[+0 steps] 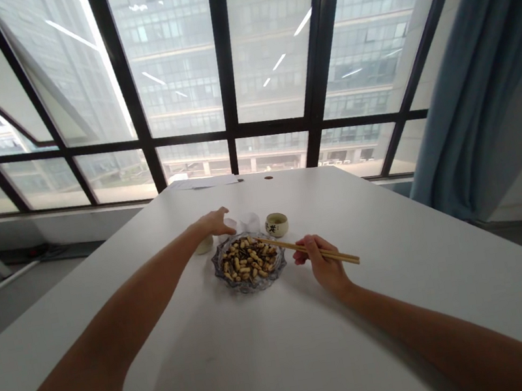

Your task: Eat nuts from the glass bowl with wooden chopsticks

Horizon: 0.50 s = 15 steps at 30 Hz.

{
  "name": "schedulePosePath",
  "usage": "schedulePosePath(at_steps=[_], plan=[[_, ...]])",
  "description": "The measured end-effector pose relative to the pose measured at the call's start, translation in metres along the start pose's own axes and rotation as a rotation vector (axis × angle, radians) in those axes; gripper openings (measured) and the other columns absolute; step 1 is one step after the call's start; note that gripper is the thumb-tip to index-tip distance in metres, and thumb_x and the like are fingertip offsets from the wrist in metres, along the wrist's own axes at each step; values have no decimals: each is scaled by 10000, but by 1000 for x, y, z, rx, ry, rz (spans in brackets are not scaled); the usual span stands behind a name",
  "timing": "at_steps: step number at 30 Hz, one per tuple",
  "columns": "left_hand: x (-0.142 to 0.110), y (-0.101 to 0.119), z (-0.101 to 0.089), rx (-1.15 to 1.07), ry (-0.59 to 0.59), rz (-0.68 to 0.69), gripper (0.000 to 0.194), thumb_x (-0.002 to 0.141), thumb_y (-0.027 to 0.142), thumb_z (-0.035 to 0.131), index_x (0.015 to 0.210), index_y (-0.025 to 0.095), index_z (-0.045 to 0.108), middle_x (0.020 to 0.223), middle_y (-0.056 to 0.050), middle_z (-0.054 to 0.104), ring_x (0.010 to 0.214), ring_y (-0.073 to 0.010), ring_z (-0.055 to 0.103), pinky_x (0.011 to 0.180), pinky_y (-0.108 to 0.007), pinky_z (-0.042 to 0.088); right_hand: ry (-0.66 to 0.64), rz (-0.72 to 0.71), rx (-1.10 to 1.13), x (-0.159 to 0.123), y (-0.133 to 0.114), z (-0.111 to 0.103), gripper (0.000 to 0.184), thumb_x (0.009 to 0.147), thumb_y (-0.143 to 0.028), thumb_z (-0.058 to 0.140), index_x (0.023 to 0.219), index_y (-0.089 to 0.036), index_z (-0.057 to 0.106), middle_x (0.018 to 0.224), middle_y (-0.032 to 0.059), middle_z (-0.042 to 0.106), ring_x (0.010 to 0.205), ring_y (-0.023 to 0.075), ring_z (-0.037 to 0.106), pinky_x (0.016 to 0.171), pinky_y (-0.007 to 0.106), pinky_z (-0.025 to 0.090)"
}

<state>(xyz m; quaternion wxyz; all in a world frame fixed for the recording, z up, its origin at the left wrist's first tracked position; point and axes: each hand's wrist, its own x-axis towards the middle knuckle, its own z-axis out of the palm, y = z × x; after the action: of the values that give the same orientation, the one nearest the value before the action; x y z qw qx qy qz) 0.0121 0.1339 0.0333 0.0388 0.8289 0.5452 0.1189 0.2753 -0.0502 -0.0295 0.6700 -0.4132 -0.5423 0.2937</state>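
Observation:
My right hand (324, 261) is closed around a pair of wooden chopsticks (342, 255). Their tips reach left over the far right part of a scalloped glass bowl (218, 273). Unshelled peanuts (247, 264), mixed with small dark pieces, fill the bowl. Beyond its left rim, my left hand (215, 222) stretches out with thumb and fingers apart. A small translucent cup (230, 224) shows at its fingertips; whether they touch it I cannot tell. Beside that stands another translucent cup (249, 223). A pale ceramic cup (204, 245) is partly hidden below my left hand.
A cream ceramic cup (276, 225) with dark characters stands behind the bowl, to the right. Papers (202, 183) lie at the far edge of the white table (268, 366), near two small dark round spots. Windows lie beyond, and a blue curtain (467, 90) hangs at right.

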Motion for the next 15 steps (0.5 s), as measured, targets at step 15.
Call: schedulePosePath(at_steps=[15], plan=[[11,59,16,10,169,389,788,727,265,743,1440,173,421,1309,-123,630,1222,-299,559,1024,-406,462,62,-63,-41,2,1,-2,562,876,-724,533,805,-179,647,610,41,684,515,167,645,495,294,544]])
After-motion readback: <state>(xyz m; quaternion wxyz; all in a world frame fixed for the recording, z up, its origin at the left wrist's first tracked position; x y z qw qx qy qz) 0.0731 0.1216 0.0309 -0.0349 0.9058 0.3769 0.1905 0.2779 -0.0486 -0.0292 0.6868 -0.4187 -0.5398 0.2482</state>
